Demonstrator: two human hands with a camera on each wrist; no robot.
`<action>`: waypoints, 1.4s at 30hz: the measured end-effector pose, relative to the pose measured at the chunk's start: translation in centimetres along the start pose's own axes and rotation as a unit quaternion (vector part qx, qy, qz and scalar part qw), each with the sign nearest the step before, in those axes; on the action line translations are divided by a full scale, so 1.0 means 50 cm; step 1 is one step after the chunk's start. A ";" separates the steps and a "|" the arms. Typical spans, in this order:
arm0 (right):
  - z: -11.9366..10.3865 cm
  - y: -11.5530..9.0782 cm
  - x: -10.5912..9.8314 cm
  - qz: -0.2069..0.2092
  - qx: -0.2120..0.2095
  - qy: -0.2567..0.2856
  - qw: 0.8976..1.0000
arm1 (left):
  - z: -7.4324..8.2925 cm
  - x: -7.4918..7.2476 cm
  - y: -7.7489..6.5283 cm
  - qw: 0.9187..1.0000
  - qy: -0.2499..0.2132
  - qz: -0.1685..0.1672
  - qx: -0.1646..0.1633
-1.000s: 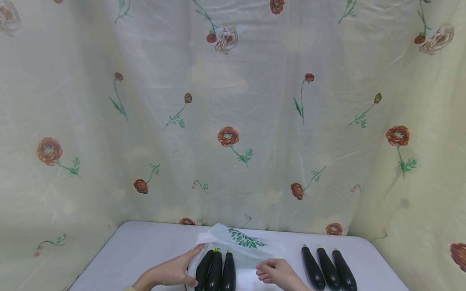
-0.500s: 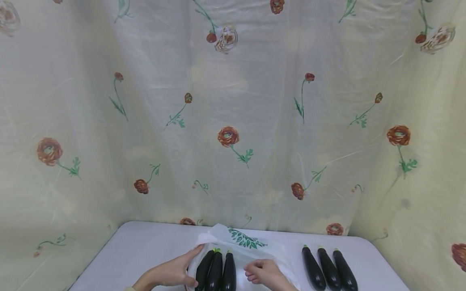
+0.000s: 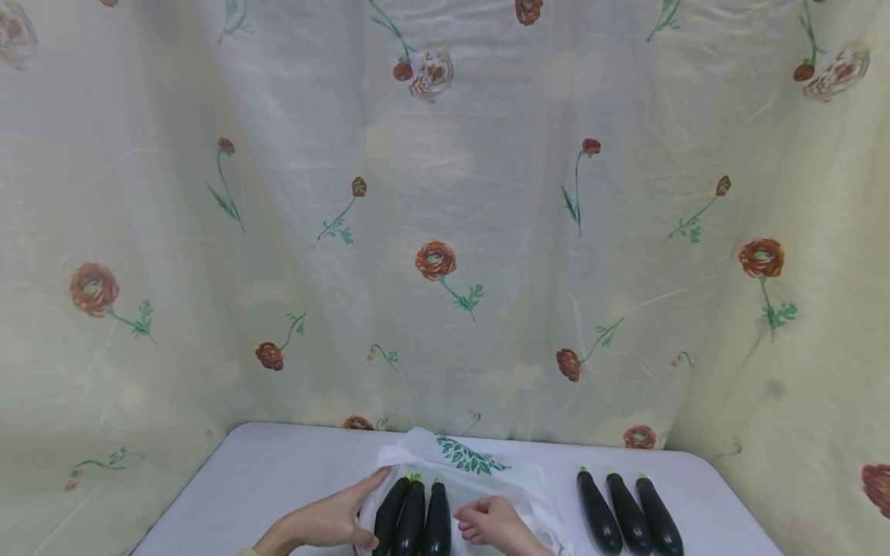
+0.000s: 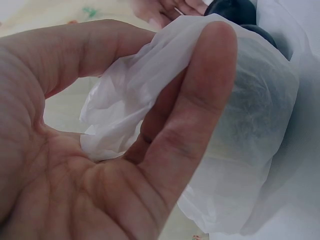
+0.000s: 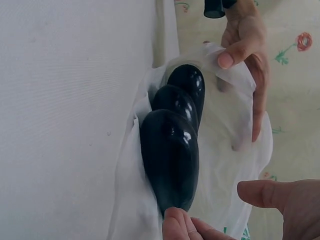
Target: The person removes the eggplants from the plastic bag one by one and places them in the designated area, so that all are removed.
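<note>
Three dark eggplants (image 3: pixel 411 517) lie side by side inside a thin white plastic bag (image 3: pixel 445 463) printed with green leaves. My left hand (image 3: pixel 341 513) grips the bag's left edge; in the left wrist view the film passes between thumb and fingers (image 4: pixel 207 75). Just right of the rightmost bagged eggplant (image 5: pixel 170 155) is my right hand (image 3: pixel 497 525), holding nothing. Its thumb (image 5: pixel 265 194) stands apart from the loosely bent fingers. In the right wrist view the fingertips overlap that eggplant's narrow end; contact cannot be told.
Three more eggplants (image 3: pixel 629 513) lie in a slanted row on the white table (image 3: pixel 299 455), right of the bag. A flowered curtain (image 3: pixel 514 309) hangs behind and at both sides.
My right hand has moved left, toward the bagged eggplants. The bag's right part now shows more creases behind it. My left hand and all the eggplants have stayed put.
</note>
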State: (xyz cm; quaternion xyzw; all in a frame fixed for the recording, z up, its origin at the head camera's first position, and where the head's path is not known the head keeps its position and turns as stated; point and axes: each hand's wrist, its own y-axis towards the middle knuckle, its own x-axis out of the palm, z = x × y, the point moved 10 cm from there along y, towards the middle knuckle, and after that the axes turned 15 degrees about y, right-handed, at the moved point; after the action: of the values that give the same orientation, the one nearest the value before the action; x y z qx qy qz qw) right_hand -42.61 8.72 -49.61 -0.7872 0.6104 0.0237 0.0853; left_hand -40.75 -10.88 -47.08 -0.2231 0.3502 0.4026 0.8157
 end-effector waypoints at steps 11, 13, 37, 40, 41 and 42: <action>0.030 0.017 0.010 0.008 0.038 -0.016 0.999 | 0.002 -0.002 0.000 1.000 -0.002 0.002 -0.003; 0.031 0.018 0.015 0.008 0.038 -0.012 0.999 | 0.003 -0.004 0.000 1.000 -0.001 0.004 -0.003; 0.060 0.043 0.027 0.053 0.082 -0.051 0.994 | -0.001 0.004 0.001 1.000 -0.022 -0.003 -0.005; 0.069 0.047 0.026 0.064 0.092 -0.064 0.992 | -0.004 0.006 0.002 1.000 -0.022 -0.004 -0.010; 0.070 0.048 0.027 0.066 0.090 -0.066 0.992 | -0.005 0.007 0.002 1.000 -0.019 -0.004 -0.012; 0.070 0.049 0.027 0.068 0.088 -0.066 0.992 | -0.005 0.007 0.002 1.000 -0.017 -0.003 -0.014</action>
State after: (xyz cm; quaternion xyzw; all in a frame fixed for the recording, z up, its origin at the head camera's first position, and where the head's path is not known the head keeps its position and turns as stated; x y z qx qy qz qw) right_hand -44.38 7.39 -53.51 -0.7297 0.6555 0.0274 0.1928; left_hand -40.79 -10.81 -47.53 -0.2283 0.3298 0.4084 0.8200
